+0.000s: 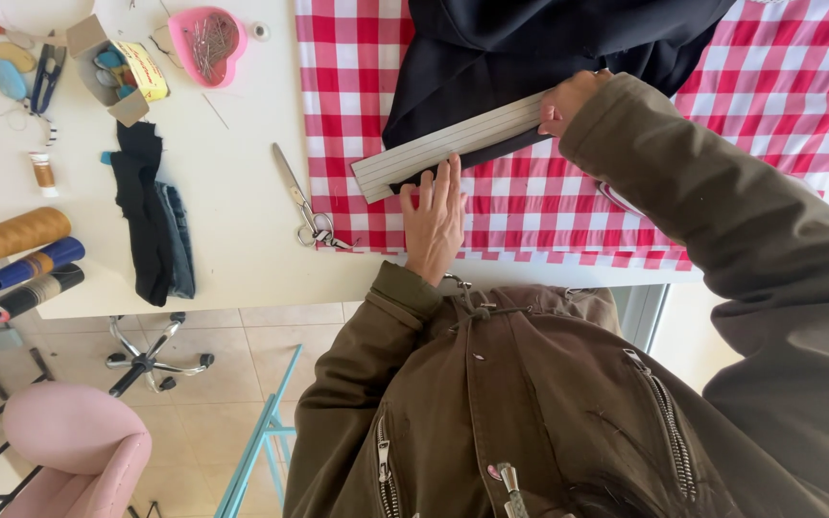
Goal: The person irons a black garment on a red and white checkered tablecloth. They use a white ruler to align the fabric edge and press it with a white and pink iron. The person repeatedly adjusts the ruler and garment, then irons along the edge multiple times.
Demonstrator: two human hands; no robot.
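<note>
A long pale ruler (pixel 453 146) lies slanted across the lower edge of a black fabric (pixel 530 43), which is spread over a red-and-white checked cloth (pixel 549 206). My left hand (pixel 434 219) lies flat on the checked cloth with fingers spread, its fingertips touching the ruler's near edge. My right hand (pixel 568 101) comes in from the right in an olive sleeve, fingers curled on the ruler's right end. What the right fingers may pinch is hidden.
Scissors (pixel 304 203) lie just left of the checked cloth. On the white table (pixel 242 153) are a pink heart-shaped pin dish (pixel 208 40), a small cardboard box (pixel 112 67), dark fabric scraps (pixel 151 221) and thread cones (pixel 16 235). A pink chair (pixel 74 446) stands on the floor.
</note>
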